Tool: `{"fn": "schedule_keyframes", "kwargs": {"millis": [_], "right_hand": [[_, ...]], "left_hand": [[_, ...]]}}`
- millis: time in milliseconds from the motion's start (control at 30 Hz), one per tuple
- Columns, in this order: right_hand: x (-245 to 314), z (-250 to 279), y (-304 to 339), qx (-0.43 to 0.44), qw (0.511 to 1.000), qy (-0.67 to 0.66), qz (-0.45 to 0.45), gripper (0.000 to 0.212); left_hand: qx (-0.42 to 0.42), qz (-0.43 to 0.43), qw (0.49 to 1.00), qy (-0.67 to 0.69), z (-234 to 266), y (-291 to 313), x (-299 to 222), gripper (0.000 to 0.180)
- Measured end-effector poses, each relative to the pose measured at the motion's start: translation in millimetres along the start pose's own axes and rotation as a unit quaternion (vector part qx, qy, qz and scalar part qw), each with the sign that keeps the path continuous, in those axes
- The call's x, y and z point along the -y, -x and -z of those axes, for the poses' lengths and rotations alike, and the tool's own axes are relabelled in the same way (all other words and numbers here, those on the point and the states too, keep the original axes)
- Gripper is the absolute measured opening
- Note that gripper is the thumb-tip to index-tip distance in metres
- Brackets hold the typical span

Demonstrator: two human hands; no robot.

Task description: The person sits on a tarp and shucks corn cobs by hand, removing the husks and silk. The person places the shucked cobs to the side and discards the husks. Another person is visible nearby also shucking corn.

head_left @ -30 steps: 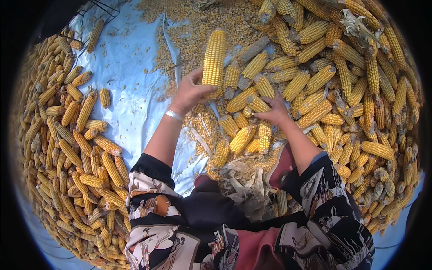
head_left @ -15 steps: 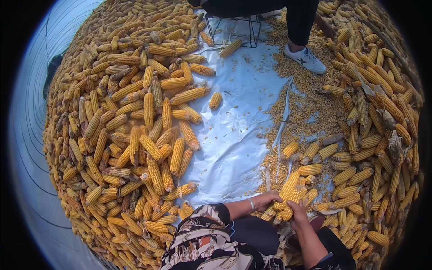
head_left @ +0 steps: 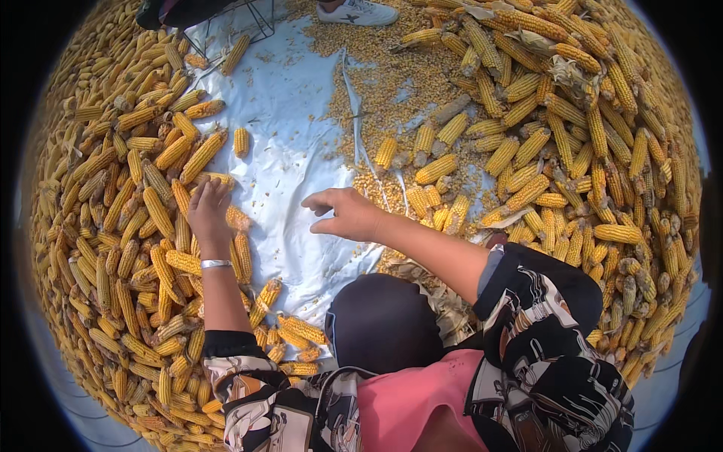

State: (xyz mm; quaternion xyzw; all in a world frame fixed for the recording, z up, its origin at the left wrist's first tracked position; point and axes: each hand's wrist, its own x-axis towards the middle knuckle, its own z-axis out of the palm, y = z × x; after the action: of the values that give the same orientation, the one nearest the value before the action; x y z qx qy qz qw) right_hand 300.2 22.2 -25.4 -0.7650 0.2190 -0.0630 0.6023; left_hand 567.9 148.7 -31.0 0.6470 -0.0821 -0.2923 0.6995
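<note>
My left hand (head_left: 210, 218), with a silver bracelet at its wrist, reaches onto the edge of the left heap of corn cobs (head_left: 156, 211). Its fingers are stretched forward, and their tips lie at a yellow corn cob (head_left: 218, 179); how far they touch it is partly hidden by the hand. Above the pale plastic sheet (head_left: 290, 143), my right hand (head_left: 348, 215) points left with thumb and fingers apart, holding nothing. A short cob (head_left: 241, 142) rests alone on the sheet beyond my left hand.
Loose kernels (head_left: 392, 90) cover the sheet's right side. Another heap of cobs (head_left: 557, 143) rises at the right, with dry husks on it. At the far side are a wire-legged stool (head_left: 256, 21) and another person's white shoe (head_left: 358, 12). My dark-clad knee (head_left: 385, 320) is close below.
Half a second ago both hands held cobs together at the lower right. Those cobs have been let go. The hands are now apart and further left, and the view has turned.
</note>
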Motion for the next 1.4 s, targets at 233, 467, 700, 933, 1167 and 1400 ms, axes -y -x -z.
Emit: {"fn": "schedule_keyframes", "kwargs": {"millis": [233, 467, 700, 933, 1167, 1400], "right_hand": [[-206, 58, 237, -0.395, 0.803, 0.231, -0.381, 0.049], [-288, 42, 194, -0.38, 0.75, 0.018, -0.542, 0.088], [-283, 54, 205, -0.489, 0.714, -0.214, -0.454, 0.062], [-268, 53, 201, -0.466, 0.673, -0.465, -0.337, 0.091], [-256, 68, 184, -0.375, 0.711, -0.452, -0.386, 0.069], [-239, 70, 190, -0.351, 0.688, -0.519, -0.366, 0.082]], "left_hand": [[0.297, -0.221, 0.814, -0.448, -146, 59, 204, 0.044], [0.343, -0.278, 0.637, -0.632, -286, 49, 252, 0.062], [0.424, -0.091, 0.709, -0.556, -274, 29, 237, 0.052], [0.491, 0.223, 0.74, -0.402, -244, 86, 251, 0.078], [0.466, 0.266, 0.777, -0.33, -238, 103, 260, 0.074], [0.495, 0.237, 0.769, -0.328, -243, 112, 270, 0.063]]}}
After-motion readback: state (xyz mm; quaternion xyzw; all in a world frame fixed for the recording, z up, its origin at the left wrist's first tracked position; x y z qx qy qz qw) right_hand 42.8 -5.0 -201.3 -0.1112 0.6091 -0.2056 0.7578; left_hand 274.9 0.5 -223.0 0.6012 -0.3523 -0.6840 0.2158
